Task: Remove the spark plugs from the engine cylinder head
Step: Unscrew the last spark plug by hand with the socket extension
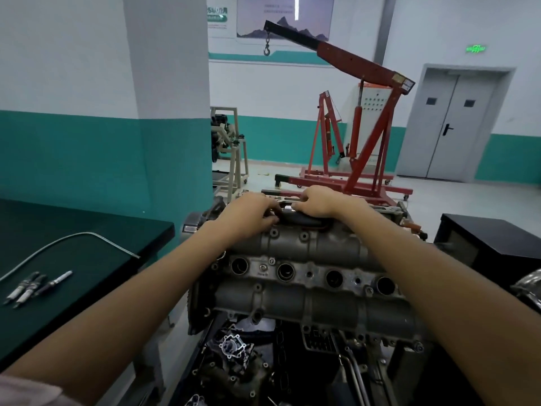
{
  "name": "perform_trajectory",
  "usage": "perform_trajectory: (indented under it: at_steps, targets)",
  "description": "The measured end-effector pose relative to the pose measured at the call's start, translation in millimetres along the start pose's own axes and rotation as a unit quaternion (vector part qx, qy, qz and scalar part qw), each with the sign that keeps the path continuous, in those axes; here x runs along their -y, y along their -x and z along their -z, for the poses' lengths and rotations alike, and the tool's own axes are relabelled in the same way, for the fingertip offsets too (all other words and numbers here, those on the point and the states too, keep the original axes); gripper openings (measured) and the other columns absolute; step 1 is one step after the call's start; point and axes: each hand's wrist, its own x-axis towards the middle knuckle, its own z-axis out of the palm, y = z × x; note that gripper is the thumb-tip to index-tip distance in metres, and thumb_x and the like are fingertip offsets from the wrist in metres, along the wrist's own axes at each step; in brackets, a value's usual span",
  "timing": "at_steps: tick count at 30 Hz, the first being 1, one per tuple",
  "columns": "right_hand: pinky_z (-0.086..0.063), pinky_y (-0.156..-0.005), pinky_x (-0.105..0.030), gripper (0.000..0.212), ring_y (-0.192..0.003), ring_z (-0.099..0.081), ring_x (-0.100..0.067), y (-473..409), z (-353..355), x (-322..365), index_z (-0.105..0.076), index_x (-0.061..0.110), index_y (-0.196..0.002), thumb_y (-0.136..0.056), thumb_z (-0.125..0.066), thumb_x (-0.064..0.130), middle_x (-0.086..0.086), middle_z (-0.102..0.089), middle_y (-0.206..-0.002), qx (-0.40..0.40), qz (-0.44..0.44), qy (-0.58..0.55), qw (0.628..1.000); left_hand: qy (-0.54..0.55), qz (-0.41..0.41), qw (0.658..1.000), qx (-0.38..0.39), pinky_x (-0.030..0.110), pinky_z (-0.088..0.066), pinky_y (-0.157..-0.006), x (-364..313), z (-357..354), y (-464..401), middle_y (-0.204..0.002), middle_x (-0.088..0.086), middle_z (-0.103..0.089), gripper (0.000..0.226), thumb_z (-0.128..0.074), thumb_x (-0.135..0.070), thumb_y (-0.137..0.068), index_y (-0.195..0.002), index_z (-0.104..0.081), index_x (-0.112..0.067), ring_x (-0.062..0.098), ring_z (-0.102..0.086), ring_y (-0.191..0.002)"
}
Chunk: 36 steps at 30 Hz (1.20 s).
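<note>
The grey engine cylinder head (310, 291) stands in front of me, with several round plug wells along its middle; the wells such as one (286, 271) look dark inside. My left hand (251, 213) and my right hand (317, 202) reach over its far edge, fingers curled on a dark part (304, 219) there. What they hold is partly hidden. Three long slim plug-like parts (35, 287) lie on the dark green table (73, 259) at left.
A braided metal hose (67, 238) curves over the green table. A red engine hoist (360, 136) stands behind the engine, with a grey engine stand (231, 153) to its left. A black cabinet (494, 244) stands at right. Loose engine parts (234, 356) lie below the head.
</note>
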Motion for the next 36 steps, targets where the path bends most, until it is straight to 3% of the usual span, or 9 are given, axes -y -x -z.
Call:
perform_trajectory:
  at_steps: [7, 11, 14, 21, 26, 28, 31, 33, 36]
  targets:
    - [-0.041, -0.097, -0.045, 0.029, -0.112, -0.047, -0.032, -1.3, 9.4, 11.6, -0.056, 0.006, -0.112, -0.095, -0.046, 0.027, -0.015, -0.054, -0.122, 0.03, 0.074, 0.125, 0.989, -0.107, -0.007, 0.994, -0.028, 0.033, -0.046, -0.075, -8.2, -6.0, 1.9, -0.108, 0.005, -0.065, 0.03, -0.051, -0.021, -0.091, -0.119, -0.063, -0.028, 0.025, -0.057, -0.101]
    - [-0.043, -0.081, -0.037, 0.027, -0.094, -0.051, -0.029, 14.0, 2.6, 12.6, -0.056, 0.002, -0.106, -0.097, -0.037, 0.019, -0.019, -0.055, -0.115, -0.035, 0.116, 0.201, 0.972, -0.083, -0.011, 0.996, -0.032, 0.034, -0.046, -0.081, -8.1, -7.2, 5.3, -0.108, 0.005, -0.064, 0.029, -0.052, -0.022, -0.093, -0.12, -0.063, -0.023, 0.024, -0.055, -0.104]
    - [-0.042, -0.068, -0.033, 0.024, -0.083, -0.052, -0.027, 22.4, -0.6, 10.0, -0.057, 0.0, -0.101, -0.096, -0.038, 0.013, -0.019, -0.057, -0.108, -0.063, 0.124, 0.164, 0.977, -0.073, -0.013, 0.996, -0.04, 0.031, -0.044, -0.076, -7.7, -8.9, 7.4, -0.107, 0.005, -0.063, 0.029, -0.052, -0.025, -0.093, -0.12, -0.063, -0.023, 0.022, -0.054, -0.103]
    - [-0.049, -0.079, -0.036, 0.024, -0.092, -0.058, -0.028, 42.6, 13.7, -7.2, -0.054, 0.002, -0.113, -0.095, -0.044, 0.015, -0.015, -0.059, -0.104, -0.238, 0.15, 0.168, 0.945, -0.045, 0.022, 0.997, -0.063, 0.033, -0.048, -0.079, -11.0, -12.4, 9.8, -0.114, 0.004, -0.064, 0.031, -0.049, -0.031, -0.095, -0.121, -0.062, -0.02, 0.022, -0.057, -0.104]
    - [-0.043, -0.09, -0.033, 0.03, -0.104, -0.053, -0.025, 70.2, 8.5, -45.0, -0.053, 0.0, -0.114, -0.098, -0.042, 0.022, -0.014, -0.057, -0.111, -0.233, 0.124, -0.034, 0.964, 0.045, 0.083, 0.991, -0.09, 0.03, -0.046, -0.063, -21.2, -10.8, 10.1, -0.084, 0.004, -0.066, 0.033, -0.044, -0.036, -0.097, -0.094, -0.064, -0.01, 0.02, -0.059, -0.076]
    - [-0.038, -0.091, -0.029, 0.031, -0.108, -0.052, -0.025, 83.2, -5.5, -52.6, -0.052, -0.001, -0.119, -0.097, -0.043, 0.019, -0.014, -0.057, -0.115, -0.258, 0.12, -0.112, 0.952, 0.253, 0.17, 0.944, -0.129, 0.028, -0.044, -0.065, -35.4, -6.8, 5.7, -0.079, 0.005, -0.06, 0.042, -0.037, -0.045, -0.097, -0.087, -0.058, -0.01, 0.017, -0.055, -0.07]
    - [-0.036, -0.088, -0.023, 0.03, -0.105, -0.052, -0.022, 101.5, -19.5, -58.8, -0.052, -0.001, -0.12, -0.096, -0.047, 0.015, -0.015, -0.058, -0.113, -0.318, 0.133, -0.188, 0.92, 0.657, 0.269, 0.684, -0.167, 0.033, -0.053, -0.082, -65.2, 7.0, -10.3, -0.103, 0.012, -0.06, 0.042, -0.037, -0.038, -0.099, -0.12, -0.048, -0.003, 0.018, -0.06, -0.088]
    - [-0.038, -0.085, -0.02, 0.028, -0.1, -0.053, -0.017, 114.8, -24.9, -63.3, -0.054, 0.001, -0.118, -0.094, -0.051, 0.014, -0.011, -0.059, -0.109, -0.348, 0.152, -0.187, 0.906, 0.766, 0.224, 0.57, -0.197, 0.032, -0.057, -0.075, -85.6, 19.9, -13.3, -0.101, 0.011, -0.063, 0.032, -0.037, -0.025, -0.101, -0.123, -0.043, -0.002, 0.018, -0.066, -0.088]
    - [-0.042, -0.087, -0.025, 0.029, -0.097, -0.052, -0.012, 133.0, -39.7, -77.5, -0.057, 0.005, -0.116, -0.089, -0.059, 0.016, -0.007, -0.061, -0.107, -0.368, 0.154, -0.174, 0.9, 0.757, 0.128, 0.614, -0.186, 0.037, -0.057, -0.079, -117.2, 30.0, -1.9, -0.098, 0.011, -0.068, 0.019, -0.036, -0.019, -0.101, -0.111, -0.049, -0.009, 0.019, -0.069, -0.09]
